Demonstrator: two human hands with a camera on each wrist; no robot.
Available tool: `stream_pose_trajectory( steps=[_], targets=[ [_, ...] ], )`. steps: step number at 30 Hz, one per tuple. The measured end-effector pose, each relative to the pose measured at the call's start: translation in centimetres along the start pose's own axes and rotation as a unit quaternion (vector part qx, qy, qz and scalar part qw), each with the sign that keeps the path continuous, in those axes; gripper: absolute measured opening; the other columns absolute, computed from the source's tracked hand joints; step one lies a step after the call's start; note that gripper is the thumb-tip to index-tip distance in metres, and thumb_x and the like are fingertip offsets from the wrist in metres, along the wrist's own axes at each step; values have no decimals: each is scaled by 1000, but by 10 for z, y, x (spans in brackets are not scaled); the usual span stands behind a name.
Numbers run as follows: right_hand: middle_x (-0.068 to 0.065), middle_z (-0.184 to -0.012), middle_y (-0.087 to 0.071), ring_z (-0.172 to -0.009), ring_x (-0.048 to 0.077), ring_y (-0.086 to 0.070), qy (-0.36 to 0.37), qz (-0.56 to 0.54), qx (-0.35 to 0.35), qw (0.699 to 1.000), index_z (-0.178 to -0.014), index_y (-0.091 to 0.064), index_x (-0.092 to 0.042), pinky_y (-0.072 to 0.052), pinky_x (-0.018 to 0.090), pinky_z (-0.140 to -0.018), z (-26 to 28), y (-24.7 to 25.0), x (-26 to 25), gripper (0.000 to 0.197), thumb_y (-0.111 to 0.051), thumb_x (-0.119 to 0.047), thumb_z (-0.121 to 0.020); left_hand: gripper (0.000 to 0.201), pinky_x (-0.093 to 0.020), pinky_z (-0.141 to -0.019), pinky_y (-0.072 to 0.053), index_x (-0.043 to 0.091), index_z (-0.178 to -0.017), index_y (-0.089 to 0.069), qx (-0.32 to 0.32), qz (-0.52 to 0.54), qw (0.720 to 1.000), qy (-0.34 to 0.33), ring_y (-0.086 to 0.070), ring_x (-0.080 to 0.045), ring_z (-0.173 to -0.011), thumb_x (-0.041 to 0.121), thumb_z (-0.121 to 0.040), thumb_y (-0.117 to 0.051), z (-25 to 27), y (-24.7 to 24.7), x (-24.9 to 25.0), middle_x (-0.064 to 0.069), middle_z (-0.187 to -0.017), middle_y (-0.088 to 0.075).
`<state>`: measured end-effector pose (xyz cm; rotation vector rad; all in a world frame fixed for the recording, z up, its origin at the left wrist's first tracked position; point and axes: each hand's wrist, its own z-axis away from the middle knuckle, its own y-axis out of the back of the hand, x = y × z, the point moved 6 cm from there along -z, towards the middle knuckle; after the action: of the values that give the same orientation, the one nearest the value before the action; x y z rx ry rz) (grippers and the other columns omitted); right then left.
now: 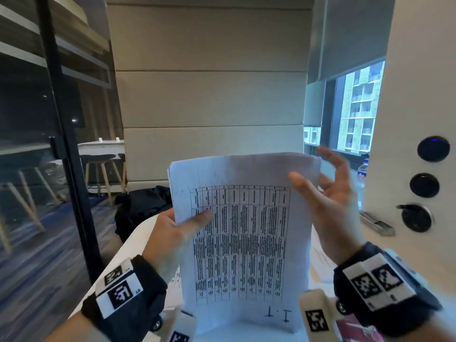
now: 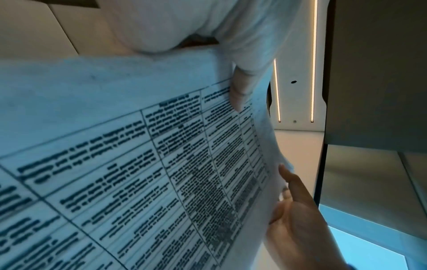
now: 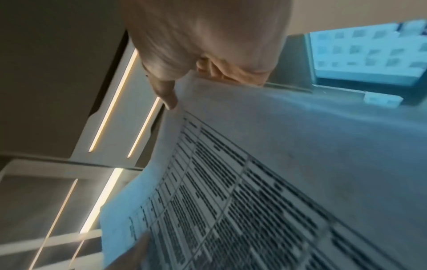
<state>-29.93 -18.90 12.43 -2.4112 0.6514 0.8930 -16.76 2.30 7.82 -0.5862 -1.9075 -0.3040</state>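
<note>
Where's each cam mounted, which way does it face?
Head: on the head, facing forward-down at the printed sheet; left hand, right hand show.
Left wrist: on that wrist, looks up along the sheet; left thumb, right hand show.
Right wrist: on that wrist, looks up along the sheet toward a window; right thumb shows.
Shared: both wrist views catch the sheet and light strips.

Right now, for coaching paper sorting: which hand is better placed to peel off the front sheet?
Right hand: thumb on the printed sheets, fingers loose; left hand grips their edge.
</note>
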Motion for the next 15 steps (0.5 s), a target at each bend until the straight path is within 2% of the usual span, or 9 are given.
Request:
stream_pose_trajectory(
  steps=[2, 3, 5, 7, 9, 11, 13, 15],
  targets=[
    [-12, -98, -67, -80, 14, -61, 126, 93, -5, 988, -137, -40, -32, -53, 31, -71, -4, -5, -21, 70, -73, -4, -81, 32, -50, -101, -45, 22, -108, -71, -3, -4, 1000, 1, -67, -20, -105, 23, -77, -69, 1, -1, -1, 0, -110, -73],
    [-14, -101, -66, -86, 9, -63, 171, 147, -11, 974, -137, -40, -34, -52, 25, -74, -5, -8, -26, 70, -72, -5, -83, 32, -49, -101, -45, 22, -108, -71, -4, -7, 1000, -2, -67, -19, -105, 24, -76, -69, 2, -2, 0, 1, -110, -73],
    [-8, -103, -68, -94, 2, -62, 207, 227, -9, 951, -128, -53, -32, -49, 20, -83, -10, -11, -31, 51, -71, -11, -85, 32, -48, -101, -45, 22, -106, -72, -6, -10, 1000, -5, -68, -18, -103, 23, -75, -69, 3, -4, 0, 2, -109, -73],
    [-11, -97, -69, -91, -4, -62, 214, 253, 6, 943, -108, -67, -27, -46, 14, -85, -14, -11, -31, 26, -71, -14, -86, 28, -49, -101, -44, 23, -100, -75, -4, -3, 1000, 0, -68, -19, -102, 22, -73, -71, 3, -4, -2, 0, -107, -74],
    [-13, -81, -67, -77, -6, -59, 222, 252, 26, 941, -88, -69, -21, -44, 10, -74, -14, -10, -32, 8, -69, -13, -87, 24, -51, -101, -44, 25, -97, -77, -3, 2, 1000, 2, -67, -23, -104, 25, -73, -75, 2, -4, -3, -1, -107, -74],
    [-6, -70, -64, -67, -4, -54, 224, 232, 37, 946, -76, -65, -12, -41, 11, -67, -14, -10, -35, 13, -67, -14, -89, 30, -52, -101, -44, 30, -100, -76, -15, 0, 1000, -2, -66, -25, -106, 35, -71, -82, 3, -6, -2, 0, -109, -73],
    [-1, -70, -62, -66, -1, -51, 198, 190, 33, 961, -79, -64, -8, -41, 15, -68, -14, -11, -33, 15, -65, -16, -91, 34, -49, -101, -43, 38, -100, -74, -35, 1, 999, -5, -66, -19, -107, 37, -67, -79, 5, -11, 1, 4, -111, -72],
    [-4, -72, -61, -69, 5, -53, 129, 82, 13, 988, -93, -64, -13, -42, 20, -69, -16, -10, -26, 11, -68, -22, -88, 31, -43, -101, -42, 44, -99, -73, -55, 2, 998, -1, -65, -10, -107, 29, -72, -77, 7, -14, 1, 9, -113, -71]
  ],
)
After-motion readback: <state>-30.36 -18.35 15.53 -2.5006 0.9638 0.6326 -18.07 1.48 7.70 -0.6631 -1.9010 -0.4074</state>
